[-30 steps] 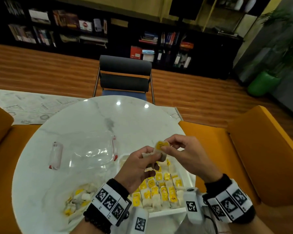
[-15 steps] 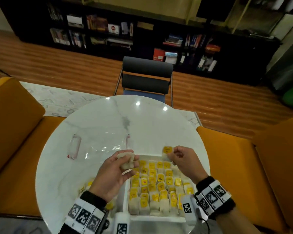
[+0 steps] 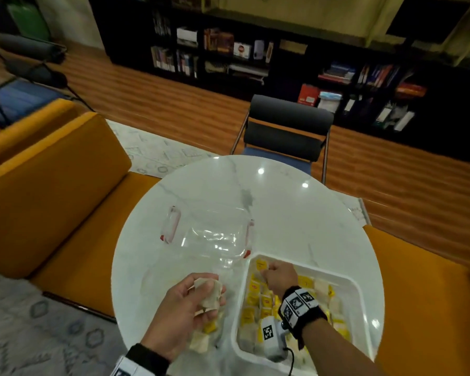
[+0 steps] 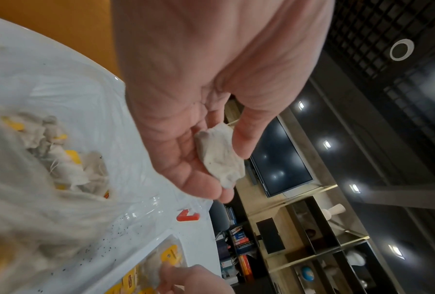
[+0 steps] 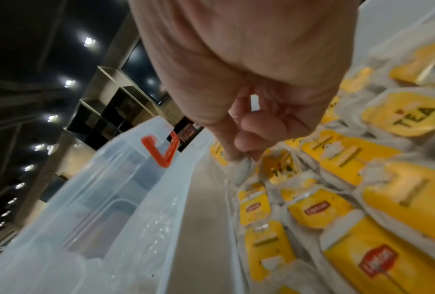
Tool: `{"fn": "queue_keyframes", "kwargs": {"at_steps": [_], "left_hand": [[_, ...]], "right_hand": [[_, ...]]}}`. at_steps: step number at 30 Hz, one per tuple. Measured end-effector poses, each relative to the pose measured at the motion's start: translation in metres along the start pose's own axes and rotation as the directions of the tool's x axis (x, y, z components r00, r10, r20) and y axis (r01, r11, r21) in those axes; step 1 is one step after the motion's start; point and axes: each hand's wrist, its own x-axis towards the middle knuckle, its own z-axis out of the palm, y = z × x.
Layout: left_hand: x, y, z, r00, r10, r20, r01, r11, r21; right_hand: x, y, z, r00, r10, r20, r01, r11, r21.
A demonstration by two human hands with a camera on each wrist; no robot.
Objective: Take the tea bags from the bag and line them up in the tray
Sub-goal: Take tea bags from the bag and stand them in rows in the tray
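My left hand (image 3: 215, 297) holds a crumpled white tea bag (image 3: 208, 294) between thumb and fingers, above the clear plastic bag (image 3: 201, 337) with several tea bags left of the tray. In the left wrist view the tea bag (image 4: 220, 157) lies against the fingers of that hand (image 4: 223, 165). My right hand (image 3: 266, 272) reaches into the far left corner of the white tray (image 3: 337, 274). Its fingertips (image 5: 239, 157) pinch the top of a tea bag (image 5: 240, 169) there. Rows of yellow-tagged tea bags (image 5: 319, 208) fill the tray.
An empty clear container (image 3: 212, 234) with red clips stands on the round white table (image 3: 282, 210) just behind the tray and bag. A dark chair (image 3: 285, 128) stands across the table, with orange seats (image 3: 52, 191) on both sides.
My hands have parted. The left has moved left with a white tea bag, off the tray and over the plastic bag. The right has dropped into the tray's far left corner.
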Motion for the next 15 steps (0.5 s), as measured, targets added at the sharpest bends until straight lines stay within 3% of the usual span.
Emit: {"fn": "queue_keyframes", "kwargs": {"at_steps": [4,8,15], "left_hand": [[0.002,0.004,-0.005,0.998,-0.053,0.044,0.055,0.998,-0.044],[0.0,0.009,-0.01,0.991,-0.068,0.113,0.067,0.998,0.016],[0.003,0.009,-0.016,0.985,-0.048,0.163,0.051,0.999,-0.011]], "right_hand": [[-0.004,-0.009,0.007,1.0,0.003,-0.01,-0.004,0.989,-0.146],[-0.006,-0.014,0.009,0.993,-0.052,-0.104,0.028,0.973,-0.227],[-0.004,-0.005,0.013,0.997,-0.047,-0.061,0.044,0.998,-0.045]]}}
